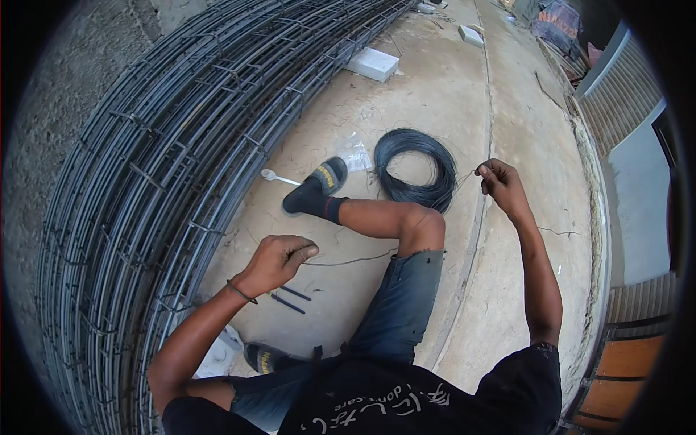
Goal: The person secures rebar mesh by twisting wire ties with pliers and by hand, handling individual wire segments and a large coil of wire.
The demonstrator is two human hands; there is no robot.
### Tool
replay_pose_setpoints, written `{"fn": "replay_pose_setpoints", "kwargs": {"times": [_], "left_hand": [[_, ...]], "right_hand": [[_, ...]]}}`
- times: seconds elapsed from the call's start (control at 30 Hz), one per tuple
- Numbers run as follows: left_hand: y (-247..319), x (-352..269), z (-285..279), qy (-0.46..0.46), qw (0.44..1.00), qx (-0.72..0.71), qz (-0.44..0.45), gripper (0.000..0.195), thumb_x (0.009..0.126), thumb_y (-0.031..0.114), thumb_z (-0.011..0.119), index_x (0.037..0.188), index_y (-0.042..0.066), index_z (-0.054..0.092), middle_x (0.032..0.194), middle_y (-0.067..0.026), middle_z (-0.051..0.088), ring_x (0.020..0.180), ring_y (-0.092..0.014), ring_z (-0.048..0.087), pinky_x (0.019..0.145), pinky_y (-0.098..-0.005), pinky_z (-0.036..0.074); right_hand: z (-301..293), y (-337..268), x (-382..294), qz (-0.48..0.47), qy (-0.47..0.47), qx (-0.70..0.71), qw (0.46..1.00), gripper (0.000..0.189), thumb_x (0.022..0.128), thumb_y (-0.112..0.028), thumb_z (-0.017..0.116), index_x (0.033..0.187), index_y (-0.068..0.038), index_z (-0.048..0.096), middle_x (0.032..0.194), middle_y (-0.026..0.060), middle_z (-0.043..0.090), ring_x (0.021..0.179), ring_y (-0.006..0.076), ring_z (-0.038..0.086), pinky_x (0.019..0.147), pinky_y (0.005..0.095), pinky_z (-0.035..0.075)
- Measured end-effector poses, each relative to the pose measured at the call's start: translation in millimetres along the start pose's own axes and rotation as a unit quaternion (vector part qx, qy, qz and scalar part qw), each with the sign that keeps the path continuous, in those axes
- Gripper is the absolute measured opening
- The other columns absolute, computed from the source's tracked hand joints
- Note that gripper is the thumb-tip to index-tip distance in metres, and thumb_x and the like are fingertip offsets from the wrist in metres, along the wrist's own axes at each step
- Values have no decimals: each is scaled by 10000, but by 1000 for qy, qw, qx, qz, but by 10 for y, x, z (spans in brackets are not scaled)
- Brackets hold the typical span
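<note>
My left hand [283,258], left of my bent knee, has its fingertips closed on a thin wire [353,262] that runs right toward the knee. At the right, my right hand [497,182] pinches thin dark wire beside a coil of binding wire [416,168] lying on the concrete floor. Fine strands stretch between the coil and that hand. Below my left hand lies a tool with two dark handles [291,304]; its head is hidden under the wrist.
Long rebar cages [179,147] are stacked along the left. White blocks [374,64], a clear plastic bag [353,152] and a white plastic spoon [277,176] lie on the floor. A ridged wall [622,95] stands at the right.
</note>
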State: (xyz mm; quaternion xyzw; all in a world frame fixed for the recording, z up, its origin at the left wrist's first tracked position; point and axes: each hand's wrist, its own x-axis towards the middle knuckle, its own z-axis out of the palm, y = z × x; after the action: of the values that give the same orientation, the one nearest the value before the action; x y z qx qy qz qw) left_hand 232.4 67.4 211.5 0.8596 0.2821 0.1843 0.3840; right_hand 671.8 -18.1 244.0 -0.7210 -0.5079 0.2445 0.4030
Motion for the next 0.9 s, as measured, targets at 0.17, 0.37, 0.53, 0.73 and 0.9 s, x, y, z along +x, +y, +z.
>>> {"fn": "replay_pose_setpoints", "kwargs": {"times": [0.17, 0.37, 0.53, 0.73, 0.9], "left_hand": [[199, 44, -310, -2, 991, -115, -62, 195, 866, 176, 627, 835, -5, 690, 736, -97, 633, 685, -143, 589, 605, -285, 449], [387, 127, -433, 47, 974, -206, -79, 175, 823, 145, 692, 869, -25, 691, 742, -52, 647, 688, -89, 574, 618, -230, 458], [430, 128, -533, 89, 948, -275, -130, 188, 782, 167, 734, 846, -3, 687, 666, -13, 613, 562, -46, 502, 479, -193, 383], [473, 161, -400, 189, 951, -227, -92, 158, 767, 136, 741, 799, -2, 671, 655, -19, 603, 533, -58, 499, 455, -198, 375], [396, 284, -595, 199, 959, 143, 145, 37, 728, -7, 678, 756, -15, 656, 658, -102, 628, 550, -196, 591, 541, -265, 457]], "right_hand": [[120, 95, -110, -73, -181, -244, 950, 223, 928, -158, 514, 1069, -4, 590, 893, 118, 648, 846, 196, 615, 769, 339, 472], [888, -612, -542, -221, -215, -35, 951, 345, 878, -184, 591, 1194, -50, 546, 1115, 111, 591, 1056, 236, 548, 872, 365, 445], [968, -479, -484, -235, -54, 109, 964, 171, 828, -69, 645, 993, -25, 639, 834, 77, 632, 746, 137, 593, 663, 271, 468], [805, -751, -328, -308, -2, -190, 932, 199, 762, 57, 594, 947, -1, 638, 751, 118, 614, 622, 248, 598, 540, 328, 461], [935, -1114, -1176, -334, -429, 4, 839, 173, 874, -95, 597, 1001, 19, 621, 767, 157, 628, 712, 282, 629, 639, 339, 507]]}}
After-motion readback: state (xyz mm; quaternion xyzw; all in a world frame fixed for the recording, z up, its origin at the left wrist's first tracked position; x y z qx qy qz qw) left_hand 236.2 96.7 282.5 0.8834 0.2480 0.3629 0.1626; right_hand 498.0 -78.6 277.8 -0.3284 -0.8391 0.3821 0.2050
